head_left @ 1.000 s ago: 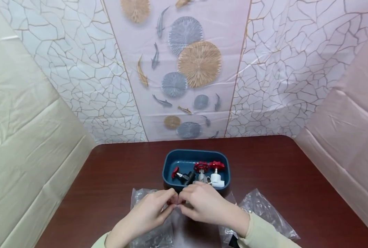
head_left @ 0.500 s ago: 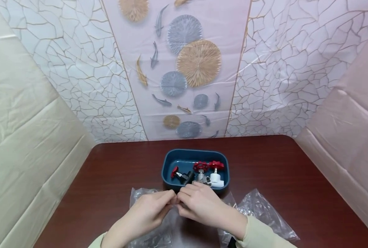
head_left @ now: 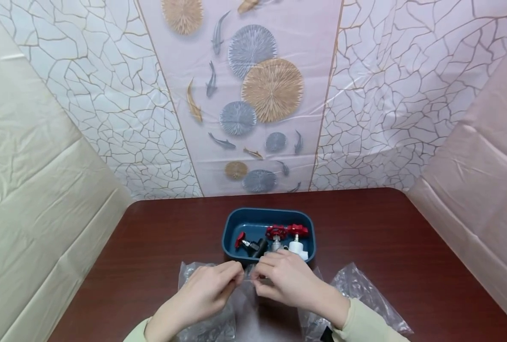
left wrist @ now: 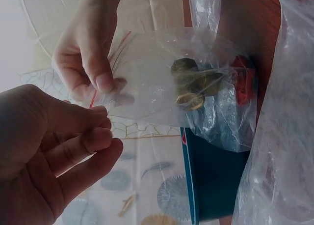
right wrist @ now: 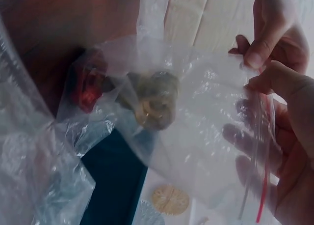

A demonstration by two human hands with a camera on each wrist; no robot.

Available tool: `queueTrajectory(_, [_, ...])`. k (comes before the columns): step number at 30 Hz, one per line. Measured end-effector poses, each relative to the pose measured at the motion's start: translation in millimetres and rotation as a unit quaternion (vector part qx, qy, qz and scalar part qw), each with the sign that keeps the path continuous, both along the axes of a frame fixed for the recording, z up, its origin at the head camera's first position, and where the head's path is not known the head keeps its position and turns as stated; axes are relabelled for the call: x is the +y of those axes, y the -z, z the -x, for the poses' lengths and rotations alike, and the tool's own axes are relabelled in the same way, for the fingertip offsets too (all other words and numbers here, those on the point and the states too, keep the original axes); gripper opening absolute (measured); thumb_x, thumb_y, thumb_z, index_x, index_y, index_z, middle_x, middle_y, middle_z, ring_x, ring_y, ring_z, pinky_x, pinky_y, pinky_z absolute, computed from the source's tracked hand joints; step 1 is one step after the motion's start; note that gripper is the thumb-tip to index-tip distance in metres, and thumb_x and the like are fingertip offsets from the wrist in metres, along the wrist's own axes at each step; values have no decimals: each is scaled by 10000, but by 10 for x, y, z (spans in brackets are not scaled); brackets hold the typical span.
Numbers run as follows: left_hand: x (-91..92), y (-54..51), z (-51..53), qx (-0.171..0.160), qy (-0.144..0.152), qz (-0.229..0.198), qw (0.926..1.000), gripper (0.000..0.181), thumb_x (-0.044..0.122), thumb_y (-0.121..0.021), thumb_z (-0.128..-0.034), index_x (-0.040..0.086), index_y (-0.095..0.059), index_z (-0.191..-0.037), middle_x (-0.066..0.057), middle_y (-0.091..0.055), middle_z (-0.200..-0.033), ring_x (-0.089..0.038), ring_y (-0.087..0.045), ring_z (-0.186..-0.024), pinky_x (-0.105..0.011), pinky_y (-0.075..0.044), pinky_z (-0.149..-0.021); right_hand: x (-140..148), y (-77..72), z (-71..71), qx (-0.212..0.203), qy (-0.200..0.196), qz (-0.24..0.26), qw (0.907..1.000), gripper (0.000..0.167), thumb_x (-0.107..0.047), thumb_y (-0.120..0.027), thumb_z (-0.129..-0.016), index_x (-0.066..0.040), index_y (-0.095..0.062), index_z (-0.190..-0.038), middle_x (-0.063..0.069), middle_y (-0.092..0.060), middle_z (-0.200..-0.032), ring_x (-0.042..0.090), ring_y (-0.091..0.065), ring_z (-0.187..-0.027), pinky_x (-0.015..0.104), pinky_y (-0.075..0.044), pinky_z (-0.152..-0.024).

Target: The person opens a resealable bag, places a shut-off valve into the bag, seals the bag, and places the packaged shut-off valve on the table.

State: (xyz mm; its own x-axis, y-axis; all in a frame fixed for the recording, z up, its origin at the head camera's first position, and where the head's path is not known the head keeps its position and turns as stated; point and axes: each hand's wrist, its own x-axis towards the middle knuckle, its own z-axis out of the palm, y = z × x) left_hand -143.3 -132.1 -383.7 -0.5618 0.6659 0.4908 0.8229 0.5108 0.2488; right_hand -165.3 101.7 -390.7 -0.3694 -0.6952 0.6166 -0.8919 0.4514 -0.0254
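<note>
A clear zip bag with a red seal line hangs between both hands. Inside it lie a brass valve and its red handle; the right wrist view shows the brass body too. My left hand pinches the bag's top edge between thumb and index finger. Close to it, my right hand pinches the same edge, its other fingers behind the plastic in the right wrist view. Both hands are just in front of the blue bin.
In the bin are a black valve with a red knob, a metal valve with a red wheel and a white valve. Crumpled clear bags lie at the left and right on the dark red table.
My right hand has shifted slightly to the right, leaving a small gap between the fingertips of both hands, which were together before. The bag's edge now shows stretched across that gap.
</note>
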Motion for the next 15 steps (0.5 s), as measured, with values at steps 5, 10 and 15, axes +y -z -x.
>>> queueTrajectory(5, [-37,5,18,114,-231,40,9997,294,-63,-641,-862,206,-520,-872,152,-467,-796,20,-324,-552,-104,-242,-472,66,2,20,-29,182,-53,9998,59,-186,-747,-843,-228,-707,-852,-148,-643,-817,13,-590,-726,236,-474,-676])
queueTrajectory(10, [-67,20,20,141,-377,56,9992,302,-57,-648,-853,218,-524,-864,158,-469,-789,30,-311,-532,-110,-217,-455,153,8,16,-45,279,-120,9995,50,-198,-749,-854,-233,-714,-850,-154,-642,-807,2,-567,-691,193,-419,-622])
queueTrajectory(15, [-81,34,24,215,-375,55,9991,310,-59,-663,-837,220,-533,-871,159,-486,-800,27,-323,-540,-115,-232,-468,252,25,6,85,409,-126,9990,54,-200,-749,-836,-240,-712,-842,-161,-646,-803,0,-568,-684,186,-397,-612])
